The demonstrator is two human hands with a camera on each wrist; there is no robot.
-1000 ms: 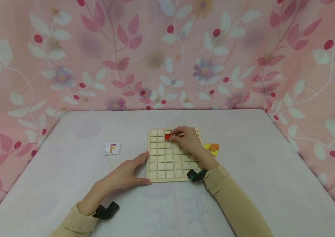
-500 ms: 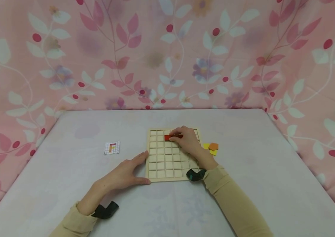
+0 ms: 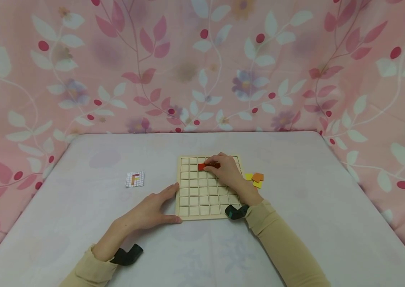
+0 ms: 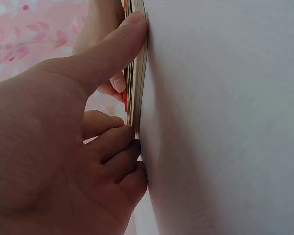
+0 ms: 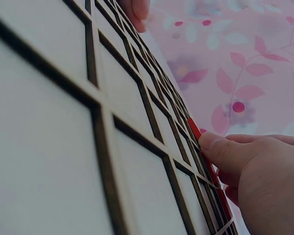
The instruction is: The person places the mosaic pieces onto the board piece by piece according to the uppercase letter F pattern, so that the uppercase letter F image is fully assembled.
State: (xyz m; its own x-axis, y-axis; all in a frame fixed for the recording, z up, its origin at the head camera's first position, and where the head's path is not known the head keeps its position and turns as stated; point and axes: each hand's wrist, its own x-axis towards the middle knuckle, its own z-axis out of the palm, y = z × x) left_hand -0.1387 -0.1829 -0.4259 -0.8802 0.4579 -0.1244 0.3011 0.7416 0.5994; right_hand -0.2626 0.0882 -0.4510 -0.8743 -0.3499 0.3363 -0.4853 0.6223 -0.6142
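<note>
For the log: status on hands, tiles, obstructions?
Right hand pinches at red tiles, far side of board. Left hand against board's left edge. Nothing visibly blocking; right hand hides part of board.

From the near side and well back, the head camera looked forward and down over the surface [image 3: 202, 255], the board [image 3: 194, 200] and the flowered cloth [image 3: 173, 67]. The left wrist camera faced along the left hand [image 3: 148, 211], very close, seeing the board edge-on and sideways. The right wrist's looked low across the board toward the right hand [image 3: 225, 171]. Both wrist views shared a red piece [image 5: 195, 129].
</note>
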